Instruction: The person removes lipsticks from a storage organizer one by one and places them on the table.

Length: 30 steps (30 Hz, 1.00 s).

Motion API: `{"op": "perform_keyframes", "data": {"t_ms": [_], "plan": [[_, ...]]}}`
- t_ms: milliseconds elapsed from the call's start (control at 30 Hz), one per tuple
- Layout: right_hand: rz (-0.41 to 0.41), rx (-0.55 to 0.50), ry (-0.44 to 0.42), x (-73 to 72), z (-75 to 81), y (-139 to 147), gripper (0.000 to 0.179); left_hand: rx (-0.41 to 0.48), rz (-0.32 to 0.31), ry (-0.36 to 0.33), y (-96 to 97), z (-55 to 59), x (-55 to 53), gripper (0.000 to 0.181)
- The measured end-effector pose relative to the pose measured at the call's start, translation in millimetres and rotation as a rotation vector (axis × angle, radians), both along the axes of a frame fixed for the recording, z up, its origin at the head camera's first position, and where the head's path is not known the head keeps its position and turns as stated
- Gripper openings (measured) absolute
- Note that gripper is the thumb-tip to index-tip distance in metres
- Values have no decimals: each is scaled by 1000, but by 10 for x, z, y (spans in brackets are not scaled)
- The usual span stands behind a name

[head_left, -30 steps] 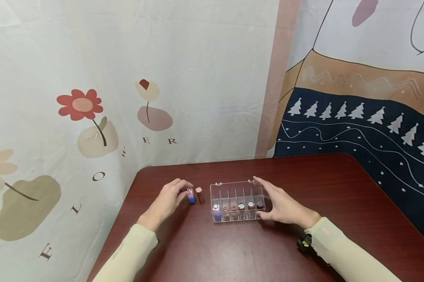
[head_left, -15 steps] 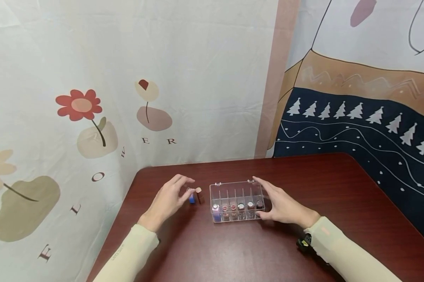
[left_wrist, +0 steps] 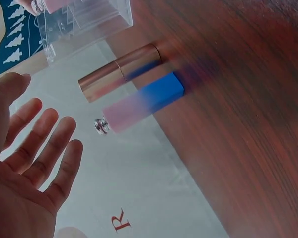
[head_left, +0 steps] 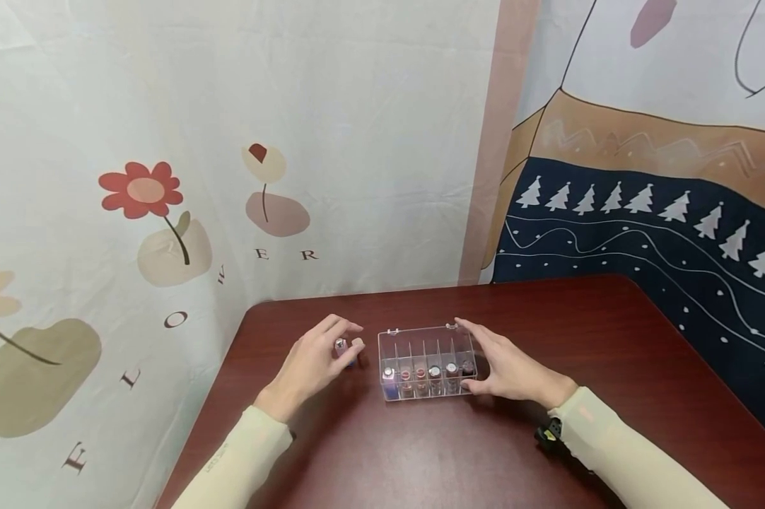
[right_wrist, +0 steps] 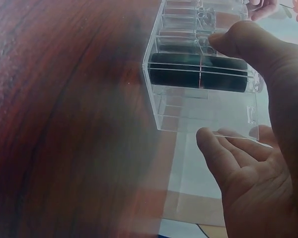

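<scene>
Head view shows a clear divided box (head_left: pixel 395 346) near the middle of the surface (head_left: pixel 382 459), with six small tubes in a row along its near compartments. At the row's left end is a boxed pink-and-blue tube (head_left: pixel 389 385); then come two reddish tubes (head_left: pixel 421 382), two silver-topped tubes (head_left: pixel 452 380) and, at the right end, a dark tube (head_left: pixel 468 370). Small fittings (head_left: pixel 393 331) sit along the far rim.

The right hand (head_left: pixel 510 364) holds the box's right end, thumb at the near side and fingers at the far corner. The left hand (head_left: pixel 315 360) is wide and relaxed, its fingers apart from anything in the left wrist view.

Beside that hand, two more tubes stand upright left of the box: a loose pink-and-blue tube (left_wrist: pixel 141 102) with a silver knob, and a copper tube (left_wrist: pixel 120 72) between it and the box. From above, the left hand's thumb partly hides both; whether they touch each other cannot be told.

The surface reaches well beyond the right hand and toward the near side. Its far edge lies close to a printed curtain (head_left: pixel 357 106), which also closes off the left.
</scene>
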State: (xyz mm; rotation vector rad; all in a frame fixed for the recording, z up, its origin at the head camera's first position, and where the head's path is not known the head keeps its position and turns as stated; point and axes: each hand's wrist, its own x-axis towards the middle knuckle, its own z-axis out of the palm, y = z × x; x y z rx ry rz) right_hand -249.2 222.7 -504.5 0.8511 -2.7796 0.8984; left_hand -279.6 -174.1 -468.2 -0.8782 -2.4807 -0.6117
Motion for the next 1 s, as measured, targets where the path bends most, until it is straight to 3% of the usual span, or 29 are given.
{"op": "perform_keyframes", "data": {"t_ms": [167,333,600,833,1000], "plan": [[4,18,-9,6,18,0,119,-9,-38,4,46,-9,36,22],[11,43,38,0,33,-5,119,-24,-56,12,95,-16,73,24],[57,0,41,-2,83,-20,120,-66,-93,16,179,-37,116,27],[53,60,107,-26,123,-70,113,-91,-135,62,216,-43,148,31],[40,85,86,-31,138,-94,110,-143,-149,73,237,-32,196,34]]}}
